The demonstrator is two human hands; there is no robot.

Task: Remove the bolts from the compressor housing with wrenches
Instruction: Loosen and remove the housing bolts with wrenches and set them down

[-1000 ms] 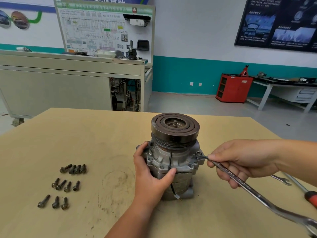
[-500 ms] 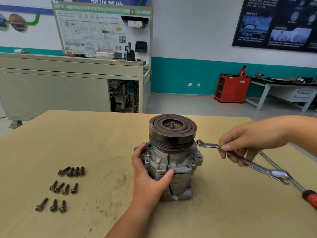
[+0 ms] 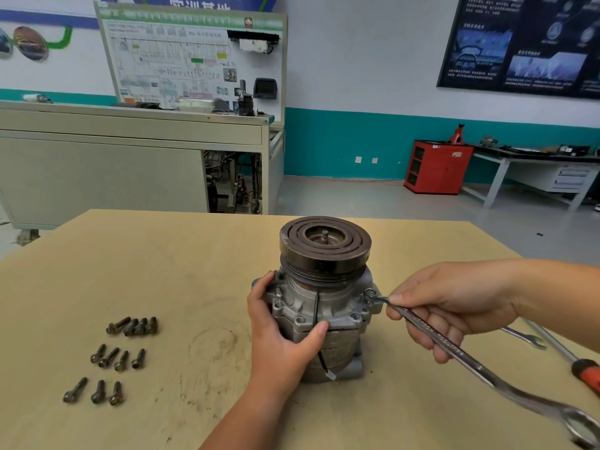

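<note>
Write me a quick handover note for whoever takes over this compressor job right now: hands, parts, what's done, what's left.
Left hand grips the compressor, which stands upright on the table.
Right hand holds a wrench, its small end set on a bolt at the flange's right side.
Done: eleven removed bolts lie in three rows on the table's left.
Left: turn out this bolt, then the ones that show along the flange front. The far side is hidden, so check it.
A second wrench and a screwdriver lie at the right.
</note>
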